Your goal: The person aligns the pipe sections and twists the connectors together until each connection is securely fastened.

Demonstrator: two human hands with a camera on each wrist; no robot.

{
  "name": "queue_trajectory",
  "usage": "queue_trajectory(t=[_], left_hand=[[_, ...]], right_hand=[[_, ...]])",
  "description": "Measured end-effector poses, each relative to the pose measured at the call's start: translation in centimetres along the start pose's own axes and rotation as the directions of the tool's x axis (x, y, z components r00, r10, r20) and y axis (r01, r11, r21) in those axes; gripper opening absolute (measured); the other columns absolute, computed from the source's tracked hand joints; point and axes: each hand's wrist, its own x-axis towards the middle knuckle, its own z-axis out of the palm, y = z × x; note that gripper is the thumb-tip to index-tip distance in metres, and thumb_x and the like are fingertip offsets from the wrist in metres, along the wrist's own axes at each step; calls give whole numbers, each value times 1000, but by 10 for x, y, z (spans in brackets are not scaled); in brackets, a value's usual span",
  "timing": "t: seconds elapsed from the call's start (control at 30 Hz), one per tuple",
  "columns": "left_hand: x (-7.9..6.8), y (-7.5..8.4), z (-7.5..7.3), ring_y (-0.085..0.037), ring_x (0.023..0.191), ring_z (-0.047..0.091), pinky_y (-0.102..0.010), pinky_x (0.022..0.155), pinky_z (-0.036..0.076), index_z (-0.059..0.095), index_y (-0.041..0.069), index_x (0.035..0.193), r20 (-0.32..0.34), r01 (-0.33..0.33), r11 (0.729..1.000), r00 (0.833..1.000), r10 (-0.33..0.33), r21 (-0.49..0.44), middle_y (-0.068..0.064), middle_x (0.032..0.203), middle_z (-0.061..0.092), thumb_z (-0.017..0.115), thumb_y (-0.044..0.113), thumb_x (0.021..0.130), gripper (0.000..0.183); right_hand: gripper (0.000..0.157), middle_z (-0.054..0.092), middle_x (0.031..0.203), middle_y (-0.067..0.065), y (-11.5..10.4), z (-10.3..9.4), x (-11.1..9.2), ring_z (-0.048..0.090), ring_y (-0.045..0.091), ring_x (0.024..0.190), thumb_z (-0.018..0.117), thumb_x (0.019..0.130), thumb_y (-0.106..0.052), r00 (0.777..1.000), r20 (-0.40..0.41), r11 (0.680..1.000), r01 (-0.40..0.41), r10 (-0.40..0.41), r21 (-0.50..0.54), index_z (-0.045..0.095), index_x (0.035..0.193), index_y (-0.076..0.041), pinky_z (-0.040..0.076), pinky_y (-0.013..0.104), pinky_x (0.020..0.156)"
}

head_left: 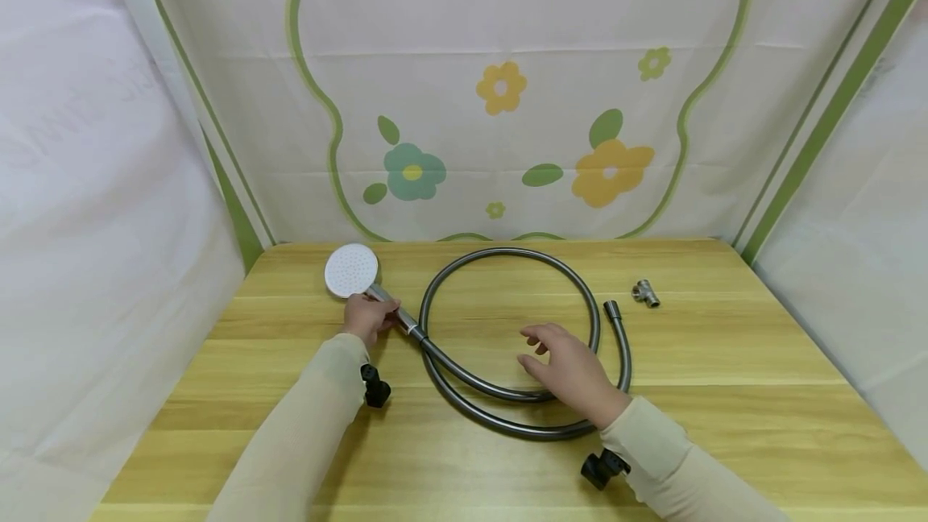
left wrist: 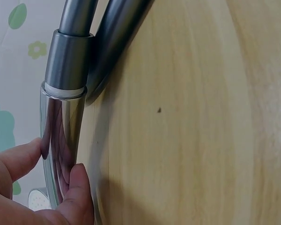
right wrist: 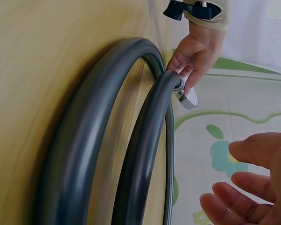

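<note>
A handheld shower head [head_left: 351, 271] with a round white spray face lies at the left of the wooden table, its chrome handle [left wrist: 61, 126] pointing toward the middle. My left hand [head_left: 366, 317] pinches that handle between thumb and fingertips. At the handle's end, a dark grey shower hose [head_left: 507, 427] joins on through a metal collar [left wrist: 68, 61] with a white ring showing. The hose lies in a large loop. Over the loop's right side hovers my right hand [head_left: 573, 369], fingers loosely bent and holding nothing. The hose's free end [head_left: 612, 310] points up and away, beyond the right hand.
A small metal tee fitting [head_left: 644, 293] lies at the back right of the table [head_left: 725, 425]. A white floral cloth [head_left: 449, 127] hangs along the back edge, and plain white cloth [head_left: 109, 224] encloses the sides.
</note>
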Motion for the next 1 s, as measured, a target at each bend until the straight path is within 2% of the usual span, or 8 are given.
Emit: queue_trajectory(t=[0.27, 0.47, 0.6, 0.77, 0.87, 1.0], left_hand=[[0, -2, -1, -33, 108, 59, -40, 90, 52, 43, -9, 131, -4, -3, 1000, 1000, 3, 0, -24, 126, 50, 63, 3, 92, 46], [-4, -1, -5, -30, 106, 56, -40, 91, 49, 30, -8, 140, -24, -12, 1000, 1000, 12, 18, -25, 134, 41, 65, 6, 91, 61], [-8, 1, -9, -26, 93, 57, -40, 90, 47, 23, -9, 143, -39, -13, 998, 999, 15, 56, -28, 140, 34, 66, 7, 90, 70], [-11, 6, -11, -19, 71, 55, -40, 82, 47, 26, -9, 139, -74, -29, 996, 997, 36, 87, -29, 137, 35, 66, 7, 89, 66], [-12, 8, -10, -18, 73, 51, -37, 77, 46, 31, -9, 134, -111, -45, 993, 992, 57, 109, -27, 132, 38, 66, 7, 89, 60], [-13, 10, -11, -23, 83, 50, -35, 77, 44, 31, -8, 135, -124, -57, 991, 990, 73, 121, -27, 134, 37, 65, 8, 89, 59]], right_hand=[[38, 64, 110, 4, 5, -2, -2, 61, 18, 93, 70, 89, -22, 1000, 0, 1000, -6, 6, -22, 63, 124, -7, 51, 33, 70], [38, 65, 108, 4, 10, -6, -3, 61, 19, 92, 71, 89, -21, 1000, -7, 999, -2, 1, -41, 64, 123, -6, 51, 33, 69], [39, 64, 110, 5, 12, -9, -5, 61, 20, 93, 71, 89, -21, 1000, -10, 999, -2, 2, -34, 63, 124, -5, 51, 34, 70], [41, 64, 112, 6, 16, -10, -7, 61, 20, 94, 70, 89, -22, 1000, -11, 999, -9, 8, -39, 62, 125, -5, 52, 35, 70], [41, 64, 112, 6, 18, -11, -7, 62, 21, 94, 70, 89, -22, 1000, -13, 999, -4, 4, -46, 62, 125, -5, 52, 35, 70], [40, 65, 111, 6, 21, -12, -8, 62, 21, 93, 70, 89, -21, 1000, -15, 998, -10, 9, -56, 63, 125, -5, 52, 34, 68]])
